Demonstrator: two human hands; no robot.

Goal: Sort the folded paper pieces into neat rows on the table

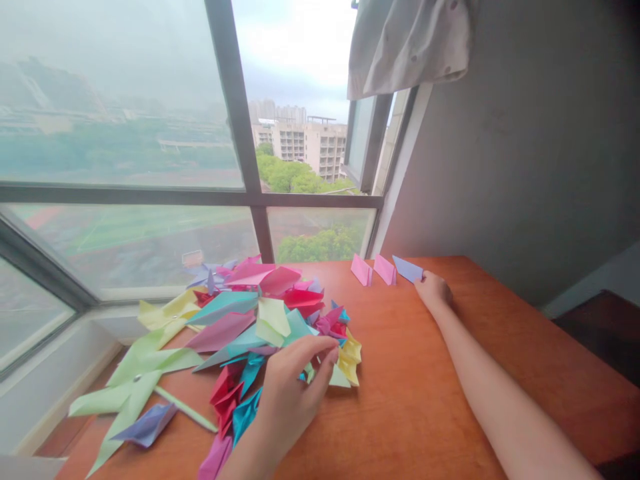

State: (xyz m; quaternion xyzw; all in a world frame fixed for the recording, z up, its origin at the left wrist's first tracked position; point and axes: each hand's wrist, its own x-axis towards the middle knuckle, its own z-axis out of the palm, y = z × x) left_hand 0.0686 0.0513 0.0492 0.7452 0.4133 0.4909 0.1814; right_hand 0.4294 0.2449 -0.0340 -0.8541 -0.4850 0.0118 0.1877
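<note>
My right hand [434, 291] reaches to the far side of the table, its fingers closed on the near end of a blue-purple folded paper [407, 269]. Left of it, two pink folded papers [373, 270] stand upright in the same row. My left hand [296, 390] is over the front of a heap of folded papers, thumb and fingertips drawn together; anything between them cannot be made out. In the heap are pink paper planes [265, 278], a pale green paper [273, 321], a teal one [223, 307], red folded papers [227, 400] and yellow ones [350, 357].
A light green pinwheel [135, 379] on a stick lies at the left, a purple paper boat [146, 425] beside it. The wooden table [410, 387] meets a window frame [200, 195] at the back. A grey curtain [410, 47] hangs above, near the grey wall [530, 147].
</note>
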